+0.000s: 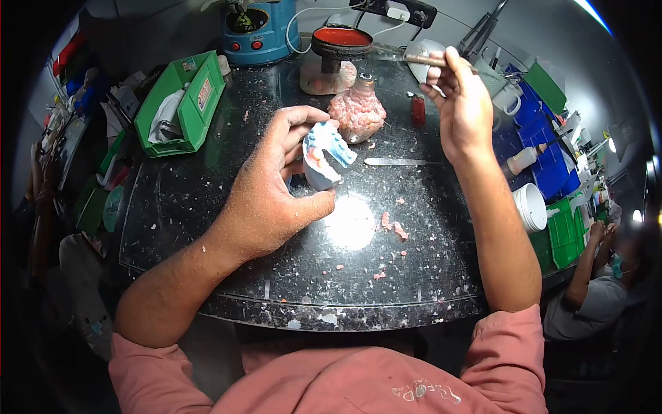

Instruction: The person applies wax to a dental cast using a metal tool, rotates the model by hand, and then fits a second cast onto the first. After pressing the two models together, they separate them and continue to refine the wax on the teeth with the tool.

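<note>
My left hand [258, 186] grips a blue-and-white dental cast [318, 169] between thumb and fingers, holding it tilted above the dark bench. Teeth and a horseshoe-shaped arch show on the cast, with a pinkish patch inside the arch. Raised at the upper right, my right hand [465, 114] is closed around a slim brown-handled tool [424, 61]; its working end is hard to make out. Beyond the cast stands a small burner [357, 114] crusted with pink wax. A flat pale spatula [396, 162] lies on the bench between my hands.
Behind the burner is a round dish of red wax [343, 36] on a stand, near a blue appliance [261, 34]. A green bin [183, 107] stands left. Pink wax scraps [394, 226] dot the bench. A white tub [531, 207] and another person [596, 290] are at right.
</note>
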A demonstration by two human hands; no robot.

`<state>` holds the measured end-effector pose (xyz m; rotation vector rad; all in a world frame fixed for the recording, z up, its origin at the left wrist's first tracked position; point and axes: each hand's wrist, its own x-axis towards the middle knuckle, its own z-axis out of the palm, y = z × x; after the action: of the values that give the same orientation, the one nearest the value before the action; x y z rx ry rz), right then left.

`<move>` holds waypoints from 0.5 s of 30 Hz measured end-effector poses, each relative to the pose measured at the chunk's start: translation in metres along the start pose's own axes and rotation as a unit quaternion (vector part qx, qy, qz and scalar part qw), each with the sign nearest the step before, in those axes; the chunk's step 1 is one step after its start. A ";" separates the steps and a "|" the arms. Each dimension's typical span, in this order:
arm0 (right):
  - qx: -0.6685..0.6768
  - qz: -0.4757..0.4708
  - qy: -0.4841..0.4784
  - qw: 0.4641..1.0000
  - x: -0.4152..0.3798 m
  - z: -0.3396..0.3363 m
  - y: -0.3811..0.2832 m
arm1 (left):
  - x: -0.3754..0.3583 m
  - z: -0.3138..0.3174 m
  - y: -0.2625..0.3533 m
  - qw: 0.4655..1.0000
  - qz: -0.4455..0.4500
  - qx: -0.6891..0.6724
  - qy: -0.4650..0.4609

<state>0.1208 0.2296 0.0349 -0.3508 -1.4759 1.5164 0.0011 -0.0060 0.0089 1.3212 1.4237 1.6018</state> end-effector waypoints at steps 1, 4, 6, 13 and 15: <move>-0.005 -0.011 0.003 1.000 -0.006 0.000 0.001 | 0.000 0.001 -0.001 1.000 0.001 -0.001 0.009; -0.012 -0.031 -0.011 0.999 -0.009 -0.001 0.001 | -0.001 0.004 -0.001 1.000 -0.004 0.008 0.019; -0.012 -0.041 -0.009 0.999 -0.009 0.000 -0.002 | 0.001 0.003 -0.001 1.000 -0.004 0.021 0.022; -0.030 -0.053 -0.011 0.998 -0.008 -0.003 0.001 | 0.001 0.001 -0.004 1.000 -0.009 0.016 0.007; -0.030 -0.054 -0.010 0.998 -0.009 -0.002 -0.001 | 0.001 0.001 -0.005 1.000 -0.007 0.016 0.007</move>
<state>0.1279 0.2236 0.0318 -0.2881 -1.5343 1.3965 0.0012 -0.0035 0.0047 1.3168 1.4702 1.5878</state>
